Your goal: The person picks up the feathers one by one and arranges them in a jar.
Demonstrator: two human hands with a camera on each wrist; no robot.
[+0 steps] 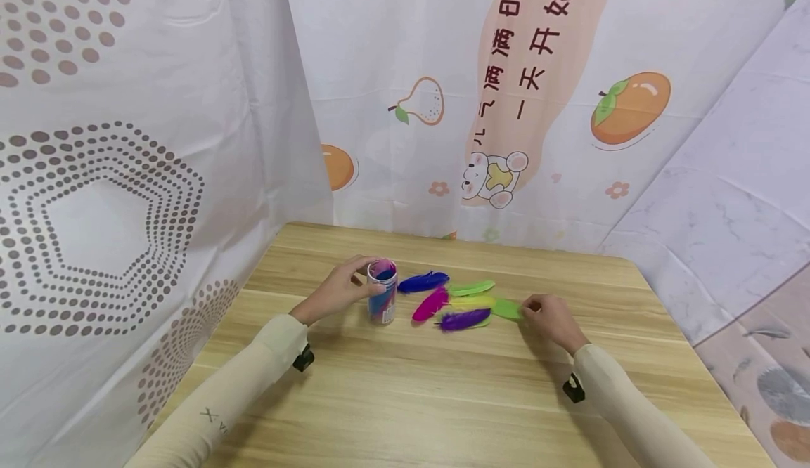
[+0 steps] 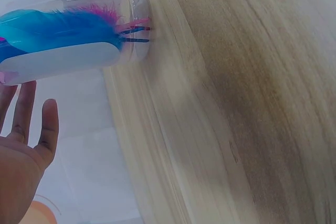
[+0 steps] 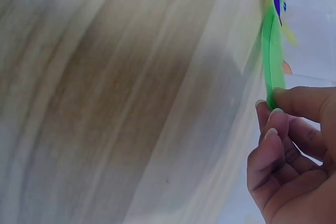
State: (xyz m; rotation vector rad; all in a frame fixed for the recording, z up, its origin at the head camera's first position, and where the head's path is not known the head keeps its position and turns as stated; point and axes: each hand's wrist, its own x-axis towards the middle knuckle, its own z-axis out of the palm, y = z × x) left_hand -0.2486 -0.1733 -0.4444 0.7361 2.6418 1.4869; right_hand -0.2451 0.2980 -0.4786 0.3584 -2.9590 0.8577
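Note:
My left hand (image 1: 337,291) holds a clear plastic jar (image 1: 382,303) near its top, thumb in front and fingers behind. The jar stands upright on the table with blue and pink feathers (image 2: 68,30) inside. Between thumb and fingertips, my right hand (image 1: 552,319) pinches the end of a green feather (image 3: 273,56). That feather's other end lies at the loose pile, beside a yellow feather (image 1: 471,302) and a purple feather (image 1: 465,320). A magenta feather (image 1: 431,304), a dark blue feather (image 1: 422,282) and a light green feather (image 1: 471,288) lie between the hands.
The wooden table (image 1: 405,398) stretches toward me in front of the jar and feathers. A printed curtain (image 1: 392,173) hangs along its back edge, and a dotted white cloth (image 1: 240,138) hangs at the left.

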